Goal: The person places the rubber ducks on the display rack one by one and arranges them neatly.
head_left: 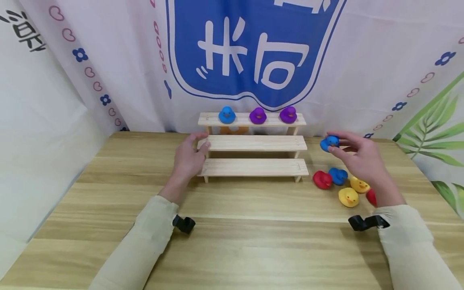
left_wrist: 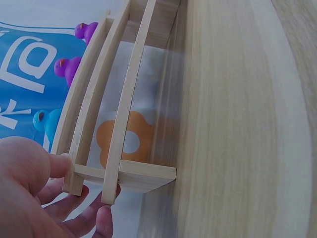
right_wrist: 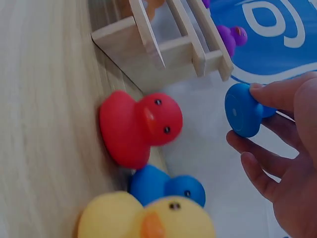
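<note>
My right hand [head_left: 357, 155] pinches a blue rubber duck [head_left: 330, 143] between thumb and fingers, raised to the right of a three-tier wooden stand [head_left: 253, 167]. In the right wrist view the duck's flat base [right_wrist: 241, 111] faces the camera. My left hand [head_left: 189, 157] grips the stand's left end at the middle tier; in the left wrist view its thumb lies on the board [left_wrist: 91, 119] with fingers beneath. On the top tier sit a lighter blue duck [head_left: 226, 115] and two purple ducks, one in the middle [head_left: 258, 116] and one at the right [head_left: 288, 115].
Right of the stand, on the wood-grain table [head_left: 253, 249], lie a red duck [head_left: 322, 180], another blue duck [head_left: 338, 176], two yellow ducks [head_left: 349, 197] and a second red duck [head_left: 371, 197] partly behind my right wrist. A printed curtain [head_left: 134, 52] hangs behind the stand.
</note>
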### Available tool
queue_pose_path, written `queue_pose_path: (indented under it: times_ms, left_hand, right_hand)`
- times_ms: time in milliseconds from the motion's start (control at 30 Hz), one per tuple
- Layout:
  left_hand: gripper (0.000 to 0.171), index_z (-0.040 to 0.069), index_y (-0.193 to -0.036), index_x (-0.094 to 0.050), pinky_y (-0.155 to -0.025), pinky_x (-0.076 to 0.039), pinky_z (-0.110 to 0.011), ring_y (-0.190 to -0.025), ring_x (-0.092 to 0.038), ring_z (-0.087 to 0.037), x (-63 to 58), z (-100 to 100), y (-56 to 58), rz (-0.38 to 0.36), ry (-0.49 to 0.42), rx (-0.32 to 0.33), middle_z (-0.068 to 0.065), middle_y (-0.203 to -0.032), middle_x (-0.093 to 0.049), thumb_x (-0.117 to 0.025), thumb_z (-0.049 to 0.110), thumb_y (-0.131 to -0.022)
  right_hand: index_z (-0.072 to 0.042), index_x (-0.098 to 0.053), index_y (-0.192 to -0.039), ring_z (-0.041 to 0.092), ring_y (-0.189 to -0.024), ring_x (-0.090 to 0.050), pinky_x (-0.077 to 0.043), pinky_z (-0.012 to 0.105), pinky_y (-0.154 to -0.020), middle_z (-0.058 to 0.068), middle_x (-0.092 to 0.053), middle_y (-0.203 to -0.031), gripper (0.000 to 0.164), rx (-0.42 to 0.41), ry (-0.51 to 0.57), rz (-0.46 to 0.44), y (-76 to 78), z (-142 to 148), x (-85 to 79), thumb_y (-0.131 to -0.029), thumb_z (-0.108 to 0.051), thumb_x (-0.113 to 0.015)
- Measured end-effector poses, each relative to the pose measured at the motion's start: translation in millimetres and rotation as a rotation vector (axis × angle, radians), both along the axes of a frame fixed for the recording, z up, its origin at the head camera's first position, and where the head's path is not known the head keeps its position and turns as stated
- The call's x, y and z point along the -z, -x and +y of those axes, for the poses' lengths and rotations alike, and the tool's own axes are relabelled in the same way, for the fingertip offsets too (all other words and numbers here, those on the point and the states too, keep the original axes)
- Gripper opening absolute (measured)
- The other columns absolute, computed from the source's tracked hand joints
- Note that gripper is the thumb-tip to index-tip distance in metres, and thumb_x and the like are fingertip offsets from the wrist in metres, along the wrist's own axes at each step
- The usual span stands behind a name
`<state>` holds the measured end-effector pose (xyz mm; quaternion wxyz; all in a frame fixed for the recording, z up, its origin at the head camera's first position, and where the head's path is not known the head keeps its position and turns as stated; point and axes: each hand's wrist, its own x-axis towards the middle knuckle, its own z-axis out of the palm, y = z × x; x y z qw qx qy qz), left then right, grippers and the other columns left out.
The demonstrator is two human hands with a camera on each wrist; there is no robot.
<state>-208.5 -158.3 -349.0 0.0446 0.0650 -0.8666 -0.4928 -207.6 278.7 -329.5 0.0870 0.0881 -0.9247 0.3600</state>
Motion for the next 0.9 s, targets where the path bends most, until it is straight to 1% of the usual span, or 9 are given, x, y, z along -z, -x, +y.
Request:
queue_pose_path:
  times_ms: [100, 200, 267, 367, 500, 633, 700, 800, 900]
  left_hand:
    - [0.041, 0.021, -0.152, -0.055, -0.045, -0.040, -0.025, -0.049, -0.042, -0.011, 0.7, -0.9, -0.5, -0.004, 0.004, 0.000, -0.011, -0.149, -0.059, -0.055, 0.029, -0.112]
    - [0.042, 0.022, -0.152, -0.055, -0.045, -0.040, -0.025, -0.050, -0.042, -0.011, 1.5, -1.1, -1.1, -0.009, -0.005, 0.000, -0.011, -0.148, -0.060, -0.055, 0.029, -0.111]
    - [0.042, 0.022, -0.152, -0.055, -0.045, -0.040, -0.025, -0.050, -0.042, -0.011, 1.7, -0.9, -1.5, -0.010, -0.010, -0.002, -0.011, -0.146, -0.061, -0.056, 0.030, -0.111]
    - [0.042, 0.022, -0.153, -0.055, -0.045, -0.040, -0.025, -0.050, -0.042, -0.010, 1.7, -1.0, -2.3, -0.013, -0.016, -0.004, -0.011, -0.142, -0.063, -0.056, 0.030, -0.111]
    - [0.042, 0.023, -0.153, -0.055, -0.045, -0.040, -0.025, -0.049, -0.042, -0.010, 1.5, -1.7, -2.4, -0.018, -0.012, -0.007, -0.011, -0.138, -0.065, -0.056, 0.029, -0.111]
    - [0.042, 0.023, -0.152, -0.055, -0.045, -0.040, -0.025, -0.050, -0.042, -0.010, 0.9, -2.2, -1.4, -0.016, -0.012, -0.009, -0.011, -0.139, -0.064, -0.056, 0.030, -0.111]
    - [0.042, 0.023, -0.152, -0.056, -0.045, -0.040, -0.025, -0.050, -0.043, -0.010, 0.7, -2.2, -0.6, -0.010, -0.008, -0.007, -0.011, -0.142, -0.063, -0.056, 0.030, -0.111]
    - [0.042, 0.023, -0.152, -0.055, -0.045, -0.041, -0.025, -0.050, -0.043, -0.010, 0.5, -1.8, 0.4, -0.006, -0.005, -0.003, -0.011, -0.145, -0.061, -0.056, 0.030, -0.111]
    - [0.042, 0.023, -0.152, -0.055, -0.045, -0.041, -0.025, -0.050, -0.043, -0.010, 0.4, -1.7, 1.0, -0.008, -0.002, -0.002, -0.011, -0.146, -0.061, -0.056, 0.030, -0.111]
  right_hand:
    - [-0.020, -0.063, -0.148, 0.005, -0.113, -0.057, -0.044, 0.004, -0.086, 0.012, -0.068, -0.143, 0.045, -0.020, 0.023, 0.061, -0.2, -10.5, -0.4, -0.106, -0.035, -0.066]
    - [-0.018, -0.065, -0.146, -0.004, -0.110, -0.056, -0.045, 0.005, -0.086, 0.011, -0.069, -0.141, 0.043, -0.034, 0.051, 0.096, -1.4, -21.2, -1.6, -0.105, -0.031, -0.069]
    - [-0.016, -0.066, -0.144, -0.006, -0.108, -0.056, -0.045, 0.007, -0.086, 0.012, -0.070, -0.139, 0.043, -0.049, 0.071, 0.114, -0.8, -28.2, -2.1, -0.104, -0.028, -0.070]
    - [-0.017, -0.068, -0.142, -0.007, -0.107, -0.058, -0.046, 0.007, -0.087, 0.010, -0.072, -0.135, 0.041, -0.069, 0.100, 0.130, 0.0, -40.3, -3.9, -0.102, -0.026, -0.073]
    - [-0.015, -0.070, -0.139, -0.007, -0.106, -0.060, -0.049, 0.010, -0.088, 0.010, -0.073, -0.131, 0.039, -0.111, 0.136, 0.178, 2.8, -56.4, -5.5, -0.101, -0.022, -0.074]
    - [-0.012, -0.071, -0.137, -0.003, -0.106, -0.063, -0.052, 0.014, -0.089, 0.011, -0.074, -0.128, 0.038, -0.159, 0.156, 0.244, 8.2, -71.3, -6.5, -0.099, -0.016, -0.075]
    - [-0.012, -0.071, -0.136, 0.004, -0.107, -0.065, -0.052, 0.016, -0.089, 0.010, -0.075, -0.127, 0.038, -0.177, 0.163, 0.264, 11.1, -79.0, -7.0, -0.098, -0.014, -0.076]
    - [-0.015, -0.071, -0.137, 0.015, -0.110, -0.067, -0.052, 0.018, -0.087, 0.010, -0.075, -0.126, 0.039, -0.205, 0.176, 0.264, 13.9, -91.7, -8.1, -0.098, -0.015, -0.076]
    - [-0.013, -0.070, -0.137, 0.025, -0.112, -0.069, -0.052, 0.023, -0.087, 0.011, -0.074, -0.126, 0.039, -0.247, 0.197, 0.254, 17.4, -104.6, -7.8, -0.099, -0.015, -0.076]
